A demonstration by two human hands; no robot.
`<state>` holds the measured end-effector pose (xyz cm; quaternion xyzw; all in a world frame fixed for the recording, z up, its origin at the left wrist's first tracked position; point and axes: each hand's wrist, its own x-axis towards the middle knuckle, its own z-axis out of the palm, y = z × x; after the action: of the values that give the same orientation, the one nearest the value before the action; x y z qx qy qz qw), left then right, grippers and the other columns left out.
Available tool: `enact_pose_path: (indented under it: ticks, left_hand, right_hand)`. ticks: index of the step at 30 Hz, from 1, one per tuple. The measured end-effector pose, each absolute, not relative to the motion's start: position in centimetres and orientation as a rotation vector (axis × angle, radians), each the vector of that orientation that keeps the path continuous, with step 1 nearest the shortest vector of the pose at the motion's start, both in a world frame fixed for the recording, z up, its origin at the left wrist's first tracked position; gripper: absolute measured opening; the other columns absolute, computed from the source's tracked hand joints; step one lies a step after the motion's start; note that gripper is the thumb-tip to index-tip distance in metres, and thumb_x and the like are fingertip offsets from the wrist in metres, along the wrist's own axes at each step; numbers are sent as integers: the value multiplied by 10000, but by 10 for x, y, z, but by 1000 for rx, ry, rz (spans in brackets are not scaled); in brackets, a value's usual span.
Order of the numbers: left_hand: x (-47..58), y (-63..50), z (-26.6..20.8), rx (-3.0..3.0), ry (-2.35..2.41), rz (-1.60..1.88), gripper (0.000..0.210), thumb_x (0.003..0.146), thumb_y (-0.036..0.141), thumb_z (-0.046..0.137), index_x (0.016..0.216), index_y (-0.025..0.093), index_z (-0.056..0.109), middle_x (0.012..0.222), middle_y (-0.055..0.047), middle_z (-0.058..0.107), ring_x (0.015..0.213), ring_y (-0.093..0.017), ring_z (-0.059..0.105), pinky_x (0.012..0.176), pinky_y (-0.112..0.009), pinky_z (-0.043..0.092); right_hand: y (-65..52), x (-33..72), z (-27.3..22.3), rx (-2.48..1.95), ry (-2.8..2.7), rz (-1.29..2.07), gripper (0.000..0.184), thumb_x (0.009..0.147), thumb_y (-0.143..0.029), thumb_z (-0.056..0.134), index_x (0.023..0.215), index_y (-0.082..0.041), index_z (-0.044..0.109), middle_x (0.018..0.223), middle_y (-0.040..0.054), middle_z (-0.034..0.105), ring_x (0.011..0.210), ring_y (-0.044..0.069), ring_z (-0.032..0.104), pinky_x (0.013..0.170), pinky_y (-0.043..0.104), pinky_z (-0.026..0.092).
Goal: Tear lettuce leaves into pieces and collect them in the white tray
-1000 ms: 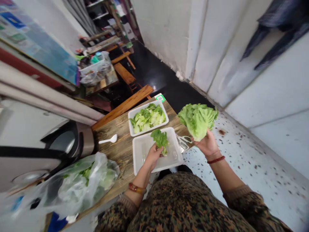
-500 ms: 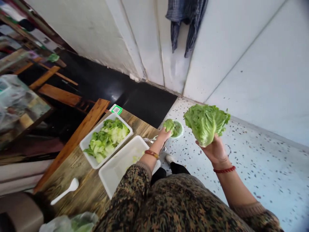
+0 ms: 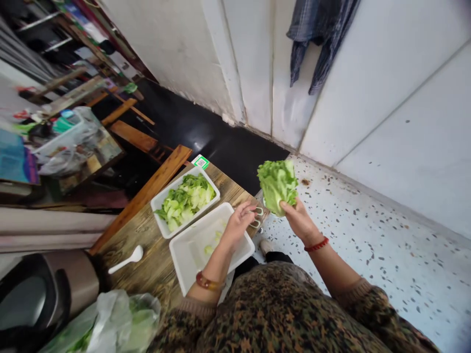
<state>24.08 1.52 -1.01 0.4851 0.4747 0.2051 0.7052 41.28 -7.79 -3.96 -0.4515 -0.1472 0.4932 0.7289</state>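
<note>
"So, where's the lettuce (image 3: 275,185)?"

"Gripped in the person's right hand (image 3: 300,221), past the counter's (image 3: 158,274) edge. The left hand (image 3: 239,223), fingers loosely spread, is near the scissors (image 3: 261,209)."

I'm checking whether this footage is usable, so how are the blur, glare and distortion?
Head view: lettuce and right hand look fairly sharp; head view, upper left: clutter looks soft; head view: pale glare on the black floor; head view, right: seams on the white wall slant, perhaps wide-angle stretch.
</note>
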Motion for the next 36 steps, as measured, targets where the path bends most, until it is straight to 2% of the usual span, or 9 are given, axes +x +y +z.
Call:
enact_pose_path:
  ticks: [3, 6, 9, 11, 14, 20, 27, 31, 36]
  left_hand:
    - [228, -5, 3, 1058, 978, 612, 707, 629, 310, 895, 1264, 235, 592, 1324, -114, 628, 1150, -241, 621, 998, -365, 466]
    - [207, -10, 10, 950, 1023, 779, 648, 629, 330, 893, 1210, 216, 629, 1254, -101, 676, 1170, -260, 616, 1045, -394, 442]
    - [176, -5, 16, 778, 1087, 893, 576, 664, 340, 868, 1179, 200, 650, 1196, -97, 710, 1165, -282, 628, 1045, -438, 455]
    - [158, -5, 19, 708, 1091, 946, 540, 675, 320, 861, 1159, 190, 660, 1192, -102, 716, 1195, -293, 617, 1055, -452, 454]
    - [144, -10, 22, 675, 1097, 1024, 491, 691, 303, 852, 1131, 181, 671, 1201, -105, 717, 1213, -291, 613, 1067, -445, 452]
    - [139, -21, 23, 649, 1159, 1085, 504, 685, 267, 859, 1143, 176, 667, 1201, -101, 720, 1140, -279, 656, 1037, -432, 481]
    - [134, -21, 21, 599, 1158, 1145, 539, 624, 269, 896, 1106, 196, 665, 1132, -74, 743, 1075, -259, 681, 1013, -413, 496]
    - [137, -16, 19, 602, 1210, 1178, 540, 639, 251, 881, 1129, 208, 660, 1108, -73, 748, 1083, -258, 678, 1017, -409, 490]
    - [135, -3, 7, 540, 1250, 1211, 499, 734, 339, 800, 1192, 217, 645, 1150, -73, 738, 1125, -257, 663, 1020, -399, 497]
  right_hand:
    - [-61, 376, -35, -1203, -587, 1058, 826, 699, -418, 811, 1427, -251, 458, 1400, 96, 569, 1327, 304, 501, 1113, 500, 424]
    - [-56, 339, -30, -1210, -833, 1047, 903, 691, -366, 811, 1483, -244, 396, 1478, 119, 480, 1386, 305, 425, 1136, 492, 396]
    - [-56, 318, -27, -1022, -805, 1266, 777, 782, -375, 735, 1474, -293, 392, 1390, 104, 555, 1227, 251, 574, 1003, 431, 512]
    - [-54, 313, -26, -992, -694, 1388, 613, 808, -411, 709, 1371, -283, 503, 1288, 93, 622, 1091, 222, 642, 940, 401, 541]
    - [-48, 308, -25, -1039, -650, 1471, 461, 790, -435, 720, 1197, -248, 612, 1223, 86, 659, 1030, 212, 658, 920, 383, 543]
    - [-38, 284, -27, -1123, -769, 1471, 522, 745, -399, 728, 1215, -222, 584, 1255, 106, 610, 916, 200, 669, 812, 373, 580]
    - [-34, 270, -30, -1171, -980, 1230, 254, 797, -384, 682, 978, -210, 641, 1033, 66, 638, 895, 199, 657, 805, 358, 576]
    - [-36, 265, -32, -1166, -825, 1316, 243, 805, -406, 671, 934, -215, 594, 943, 54, 679, 874, 215, 666, 798, 377, 577]
    - [-35, 263, -26, -1066, -481, 1462, 269, 809, -453, 689, 888, -238, 547, 882, 14, 671, 815, 207, 667, 773, 384, 579]
